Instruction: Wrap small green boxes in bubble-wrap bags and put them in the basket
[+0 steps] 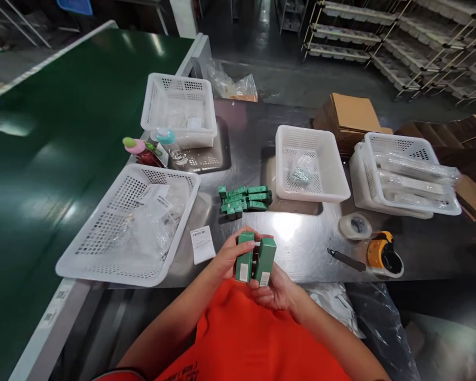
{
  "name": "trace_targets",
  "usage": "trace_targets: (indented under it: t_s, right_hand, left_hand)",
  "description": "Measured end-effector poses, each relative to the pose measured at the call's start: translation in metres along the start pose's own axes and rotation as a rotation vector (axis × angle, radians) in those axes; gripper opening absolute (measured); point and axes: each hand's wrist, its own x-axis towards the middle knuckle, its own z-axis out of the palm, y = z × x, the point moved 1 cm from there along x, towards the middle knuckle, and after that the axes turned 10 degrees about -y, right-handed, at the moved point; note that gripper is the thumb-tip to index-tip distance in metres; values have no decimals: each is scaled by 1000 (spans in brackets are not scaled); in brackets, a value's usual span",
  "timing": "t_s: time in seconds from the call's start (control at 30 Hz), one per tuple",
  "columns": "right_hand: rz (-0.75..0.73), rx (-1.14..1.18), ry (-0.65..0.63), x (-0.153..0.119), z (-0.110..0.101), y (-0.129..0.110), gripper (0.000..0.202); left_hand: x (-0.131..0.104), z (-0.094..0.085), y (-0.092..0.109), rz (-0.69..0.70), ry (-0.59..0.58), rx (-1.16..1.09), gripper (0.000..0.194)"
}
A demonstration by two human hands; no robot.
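- We have a green box in each hand; the step in hand looks like handling this pair together, close against the body.
- Our left hand (229,256) is closed around the left-hand green box (245,264), its thumb laid across the front.
- Our right hand (280,290) is curled around the lower part of the right-hand green box (267,254), which tilts slightly; a narrow gap parts the two near their tops.
- Both boxes sit above the table's near edge, white labels low on the sides facing us.
- As we judge it, the next move calls for a light, steady grip, since thin card could dent.
- Just beyond our hands, a cluster of green boxes (257,197) lies on the shiny metal table (252,140), with a paper slip (203,246) to its left.
- To our right are a tape roll (355,226), a dark cutter (347,260) and a yellow tape dispenser (376,253).
- A green conveyor belt (83,106) runs along our left; wire-framed shelving (349,36) stands across the room.
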Motion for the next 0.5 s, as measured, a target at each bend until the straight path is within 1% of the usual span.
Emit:
trace_targets:
  t_s: [0.07,0.17,0.27,0.33,0.37,0.4,0.47,0.5]
  right_hand:
    - [22,-26,41,1,1,2,53]
    - [30,-65,62,2,-2,4,55]
    - [8,-125,110,4,-7,4,56]
    - [-60,-172,154,4,-10,4,62]
    - [-149,-191,181,5,-10,4,63]
    - [-276,-207,210,5,-10,5,63]
    - [-587,-266,264,6,-8,6,60]
    - [-723,-331,286,7,-8,8,59]
  left_hand:
    - [1,1,-3,-35,65,93,41]
    - [3,3,-7,-66,112,168,53]
    - [4,6,-8,-89,133,124,63]
    - [5,5,-8,-62,180,48,63]
    - [6,4,-7,-27,218,8,62]
    - [8,3,-7,22,263,-30,62]
    - [12,-1,-7,139,361,-105,61]
    - [14,-3,-7,195,403,-146,62]
